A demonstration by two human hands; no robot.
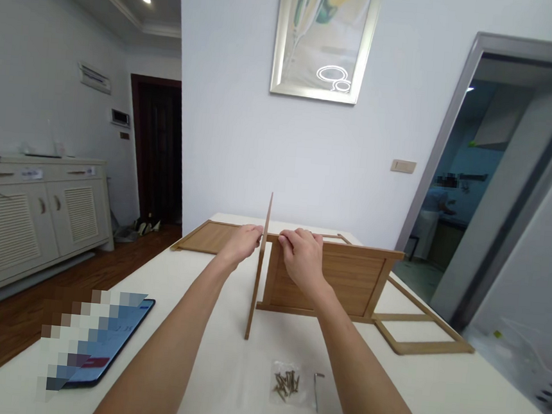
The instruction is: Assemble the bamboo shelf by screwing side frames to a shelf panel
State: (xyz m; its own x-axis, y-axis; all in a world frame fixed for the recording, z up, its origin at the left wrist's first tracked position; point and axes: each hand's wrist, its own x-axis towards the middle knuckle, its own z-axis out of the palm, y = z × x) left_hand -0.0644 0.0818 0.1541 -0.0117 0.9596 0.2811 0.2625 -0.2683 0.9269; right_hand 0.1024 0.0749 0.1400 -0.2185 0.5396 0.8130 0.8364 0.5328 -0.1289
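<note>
The left hand meets an upright board (its exact grip is hidden); the right clasps the wooden panel at the board's three o'clock. They seem mid-alignment, calling for steady edges, with screws toward five.

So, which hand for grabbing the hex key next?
Probably the right hand. The hex key lies by its forearm, on its side of the upright board; the left hand is across it. Catch: it must release the panel first.
</note>
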